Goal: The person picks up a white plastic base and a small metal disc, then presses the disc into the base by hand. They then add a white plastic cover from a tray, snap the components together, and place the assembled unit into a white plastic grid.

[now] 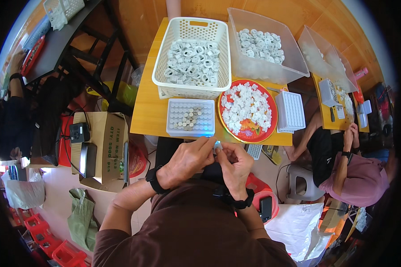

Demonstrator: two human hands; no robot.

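Two hands meet just off the near edge of the wooden table (142,115), and between their fingertips is one small pale piece (217,145), its exact form too small to tell. The left hand (187,160) is narrowed to a pinch at the piece's left, its knuckles bunched; a firm, steady grip there would probably serve best. The right hand (235,169) pinches the same piece from the right; a light, square press from this thumb, rather than a twist, should keep so small a part from slipping or tilting. Well beyond the left hand stands a cream basket (191,90) of moulded plastic, its walls pierced with holes, heaped with hard-looking white parts (194,62). Nearer, just ahead of that hand's knuckles, a translucent tray (176,131) is dimpled with rows of round wells, and flat, dull, metallic-looking discs (189,118) lie on it. Ahead of the right hand, a smooth red plate (245,129) with a flower print carries a loose pile of angular white bits (249,104); behind it, a cloudy plastic bin (272,73) holds rounded white pieces (259,44); farther right of that hand, straight-sided white trays (291,111) are stacked.
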